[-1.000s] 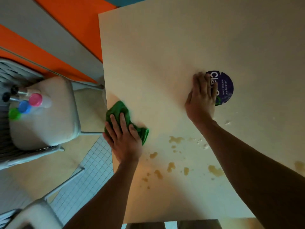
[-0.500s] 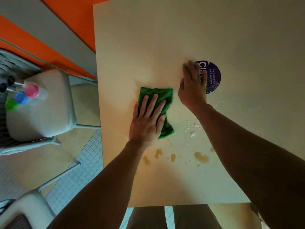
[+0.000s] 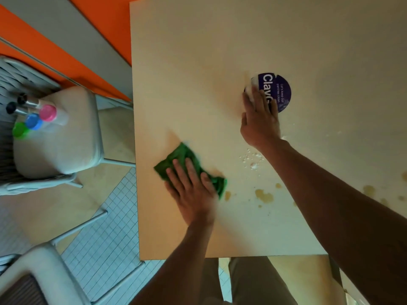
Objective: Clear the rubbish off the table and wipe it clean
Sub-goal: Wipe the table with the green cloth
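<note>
Head view: flat left hand [image 3: 191, 190] on green cloth [image 3: 187, 159], flat right hand [image 3: 259, 119] on table [image 3: 198, 62] beside brown spills [image 3: 264, 195]

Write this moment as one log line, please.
left hand: flat on green cloth, wiping | right hand: flat by round sticker | brown stains: remain

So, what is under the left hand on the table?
The green cloth lies under the left hand, pressed flat on the table. Whether stains remain beneath the cloth cannot be seen.
</note>
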`<act>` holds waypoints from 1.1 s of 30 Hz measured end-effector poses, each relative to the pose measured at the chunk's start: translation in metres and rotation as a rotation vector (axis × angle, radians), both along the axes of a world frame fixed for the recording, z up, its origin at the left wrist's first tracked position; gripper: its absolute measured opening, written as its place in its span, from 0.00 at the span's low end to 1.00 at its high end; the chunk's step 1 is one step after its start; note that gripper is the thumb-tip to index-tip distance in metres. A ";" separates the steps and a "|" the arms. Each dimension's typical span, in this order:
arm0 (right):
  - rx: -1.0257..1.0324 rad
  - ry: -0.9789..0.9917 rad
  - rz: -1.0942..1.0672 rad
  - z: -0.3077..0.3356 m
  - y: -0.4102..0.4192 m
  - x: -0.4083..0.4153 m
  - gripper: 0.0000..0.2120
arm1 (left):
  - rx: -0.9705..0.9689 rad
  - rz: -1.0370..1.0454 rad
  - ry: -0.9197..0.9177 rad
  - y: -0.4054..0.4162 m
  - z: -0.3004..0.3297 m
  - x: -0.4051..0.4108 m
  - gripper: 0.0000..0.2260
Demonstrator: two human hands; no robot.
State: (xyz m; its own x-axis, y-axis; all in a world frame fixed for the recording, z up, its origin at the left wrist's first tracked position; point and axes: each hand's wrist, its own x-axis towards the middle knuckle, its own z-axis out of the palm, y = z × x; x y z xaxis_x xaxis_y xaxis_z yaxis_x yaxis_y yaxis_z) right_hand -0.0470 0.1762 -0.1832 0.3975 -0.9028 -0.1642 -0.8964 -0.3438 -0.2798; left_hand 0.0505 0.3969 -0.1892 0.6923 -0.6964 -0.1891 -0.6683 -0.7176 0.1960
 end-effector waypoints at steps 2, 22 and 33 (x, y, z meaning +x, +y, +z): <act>0.007 0.008 0.016 0.003 0.010 -0.008 0.28 | -0.014 -0.169 -0.008 -0.008 0.000 -0.019 0.27; 0.111 -0.143 -0.026 0.037 0.100 -0.015 0.23 | 0.002 -0.123 0.013 0.100 0.007 0.006 0.26; -0.046 -0.306 0.049 0.023 0.243 -0.006 0.20 | -0.092 -0.462 0.115 0.125 0.014 0.035 0.24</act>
State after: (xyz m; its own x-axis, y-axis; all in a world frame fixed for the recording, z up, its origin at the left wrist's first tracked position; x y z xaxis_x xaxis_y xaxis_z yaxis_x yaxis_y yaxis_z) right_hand -0.0534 0.4195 -0.1602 0.4653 -0.8851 0.0104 -0.7550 -0.4030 -0.5173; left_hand 0.0859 0.5214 -0.1756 0.2852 -0.9433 -0.1695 -0.8830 -0.3274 0.3363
